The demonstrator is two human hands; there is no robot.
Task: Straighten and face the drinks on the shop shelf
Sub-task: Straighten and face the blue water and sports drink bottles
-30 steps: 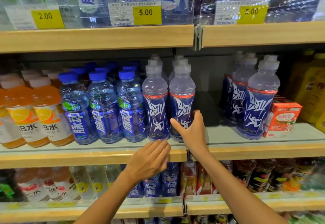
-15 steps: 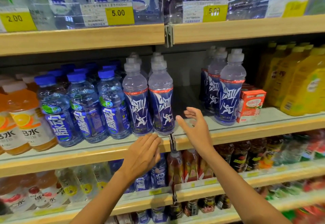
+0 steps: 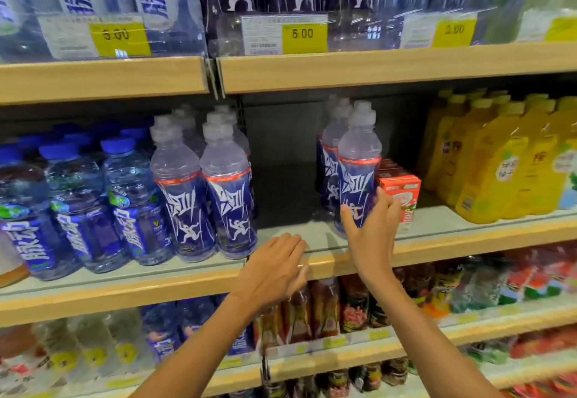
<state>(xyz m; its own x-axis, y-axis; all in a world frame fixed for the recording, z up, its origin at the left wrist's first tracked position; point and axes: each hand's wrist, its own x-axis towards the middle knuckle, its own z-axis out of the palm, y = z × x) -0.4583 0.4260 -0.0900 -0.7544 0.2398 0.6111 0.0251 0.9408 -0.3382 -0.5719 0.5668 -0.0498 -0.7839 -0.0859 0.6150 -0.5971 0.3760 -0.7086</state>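
On the middle shelf [image 3: 437, 241] stand two rows of clear sports bottles with dark blue labels and clear caps. The left pair [image 3: 206, 197] stands at the shelf front. A gap of bare shelf separates it from the right row. My right hand [image 3: 371, 235] holds the lower part of the right row's front bottle [image 3: 359, 160] between thumb and fingers. That bottle stands upright with its label facing out. My left hand [image 3: 274, 269] hovers palm down, fingers relaxed, over the shelf's front edge, holding nothing.
Blue-capped water bottles [image 3: 84, 207] fill the shelf's left side. A red drink carton [image 3: 402, 197] stands right against the held bottle, with yellow bottles [image 3: 499, 163] further right. Price tags [image 3: 303, 35] hang on the upper shelf. Packed drinks fill the lower shelf [image 3: 343, 354].
My right hand left the left pair's bottle, crossed the gap to the right and closed round the right row's front bottle. The left hand followed along the shelf edge. The view panned right.
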